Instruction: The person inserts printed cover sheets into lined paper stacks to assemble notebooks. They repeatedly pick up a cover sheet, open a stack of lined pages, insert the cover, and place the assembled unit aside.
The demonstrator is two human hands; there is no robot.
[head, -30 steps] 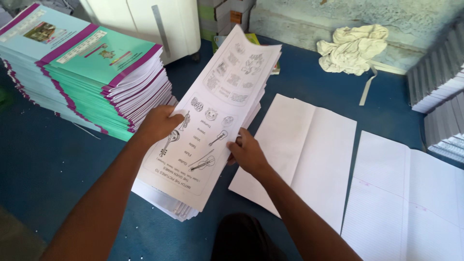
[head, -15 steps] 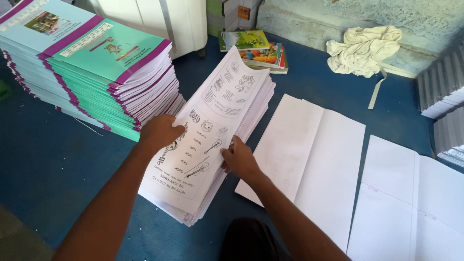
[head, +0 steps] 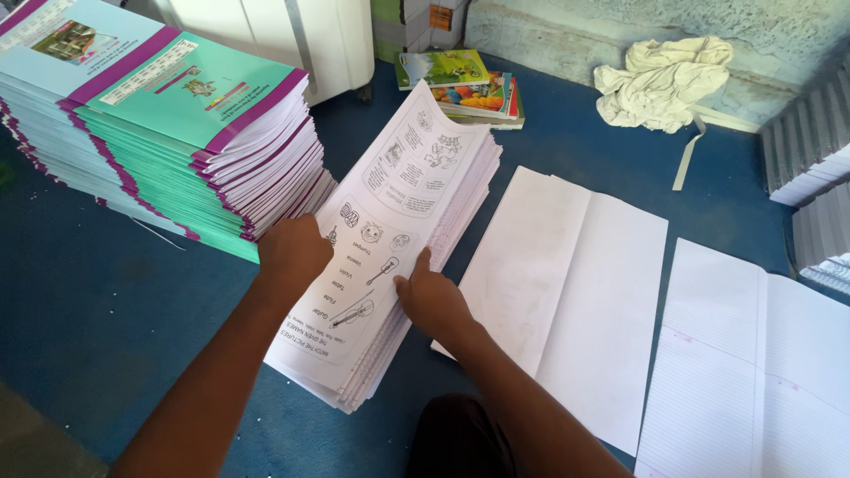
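Left hand and right hand: fingers pressed flat against either long edge of the printed page stack, which lies on the blue worktop. Step in hand looks like squaring the stack; next calls for even pressure on both sides. Right: blank folded sheets, ruled sheets. Left: teal-and-purple booklet piles. Far: colourful books, crumpled cloth.

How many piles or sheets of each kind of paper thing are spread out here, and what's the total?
Stacks of teal-and-purple booklets: 2
Stack of printed pages under left hand and right hand: 1
Large white folded sheets: 2
Small pile of colourful books: 1
Grey stacks at the right edge: 2
Crumpled cloth: 1
Total: 9
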